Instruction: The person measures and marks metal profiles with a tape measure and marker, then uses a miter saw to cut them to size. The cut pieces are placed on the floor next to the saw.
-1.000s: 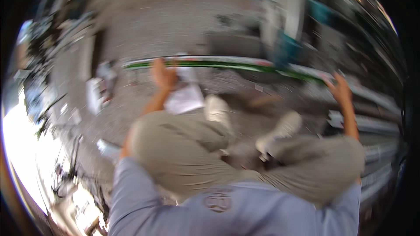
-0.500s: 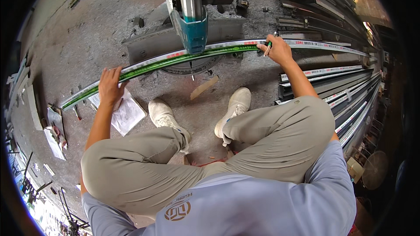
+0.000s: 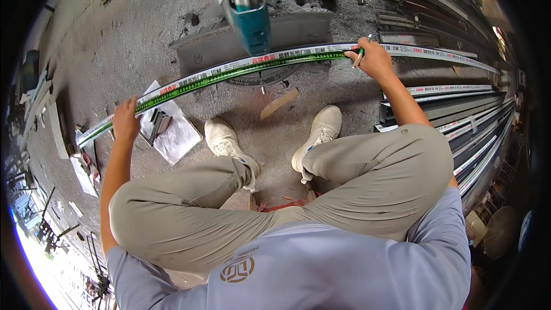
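Observation:
A long metal profile [image 3: 287, 54] with a white printed protective film runs across in front of me. Along its near side lies a green tape measure blade [image 3: 229, 73]. My left hand [image 3: 125, 120] is closed around the profile and blade near their left end. At the right, my right hand [image 3: 373, 59] pinches a pen [image 3: 360, 57] and rests at the profile, its fingertips by the blade's end. Right behind the profile's middle stands a mitre saw with a teal blade guard [image 3: 251, 30]. The profile lies along the grey saw fence [image 3: 201, 51].
Beneath the profile at the left, a white paper sheet [image 3: 177, 138] lies on the floor with small dark profile offcuts [image 3: 158, 125] on it. A wooden strip [image 3: 279, 104] lies before my shoes. Several long profiles [image 3: 447, 89] are stacked at the right.
My left hand has slid leftward along the profile, uncovering the offcuts on the paper. The view has shifted slightly; my right hand still has the pen at the profile.

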